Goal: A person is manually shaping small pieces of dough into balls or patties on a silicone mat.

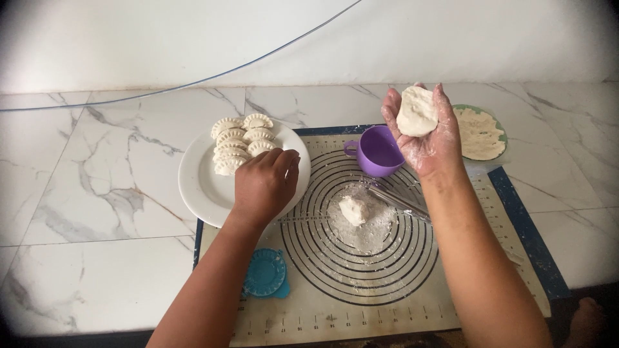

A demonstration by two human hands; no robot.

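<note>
Two hands over a marble counter w/ baking mat: dough disc up in the right, left on the plate.

Right hand [425, 138] raised palm-up over mat's far right part, fingers cupped round a flat dough disc [417, 111], floury. Left hand [264, 183] palm-down, fingers curled together, resting on white plate [196, 187] just beside the dumplings [242, 143]; can't tell if it grips one. Approx 8 crimped dumplings stacked at plate's far edge. Plate overlaps mat [503, 258] at its far left corner. 1 dough ball [354, 210] in flour at mat centre, metal tongs [400, 200] just beside. 1 purple cup [377, 151] at mat's far edge, 1 green dish [480, 132] of dough at far right corner, 1 blue dumpling press [265, 272] on near left. Counter [97, 193] left of plate is open room.
</note>
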